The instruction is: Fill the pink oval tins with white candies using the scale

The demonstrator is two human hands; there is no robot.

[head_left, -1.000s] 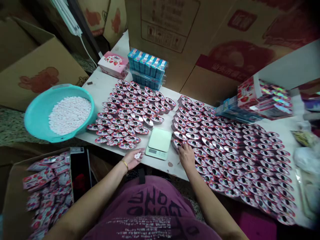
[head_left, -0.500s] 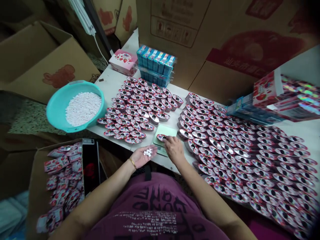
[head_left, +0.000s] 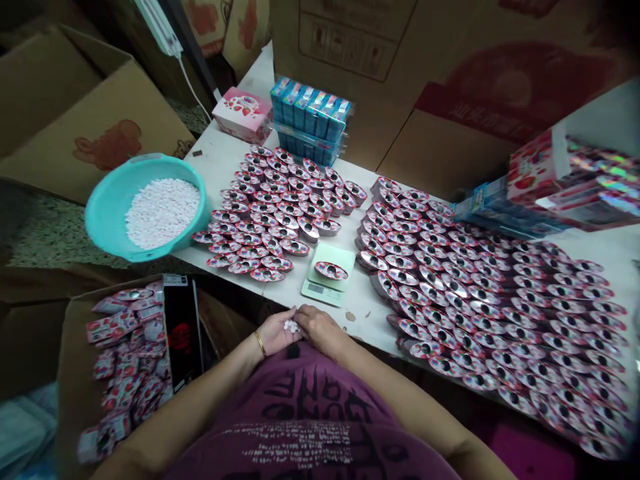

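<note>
My left hand (head_left: 274, 335) is cupped palm up close to my body and holds several small white candies (head_left: 291, 326). The fingers of my right hand (head_left: 321, 329) are bent together over that palm, at the edge of the candies; their tips are hidden. Ahead of both hands, a pale green digital scale (head_left: 341, 253) lies on the white table (head_left: 367, 325). One oval-topped red and pink pack (head_left: 331, 270) with a dark opening rests on the scale, apart from either hand.
Upright oval packs fill the table left (head_left: 270, 213) and right (head_left: 440, 287) of the scale. A turquoise basin (head_left: 100, 230) of white candies stands at left, above a carton of packs (head_left: 125, 353). Behind are blue boxes (head_left: 310, 120), a pink box (head_left: 243, 115) and a large carton (head_left: 360, 100).
My right hand has left the pack on the scale and come back to my left palm. My left hand has drawn slightly down and left, nearer my body.
</note>
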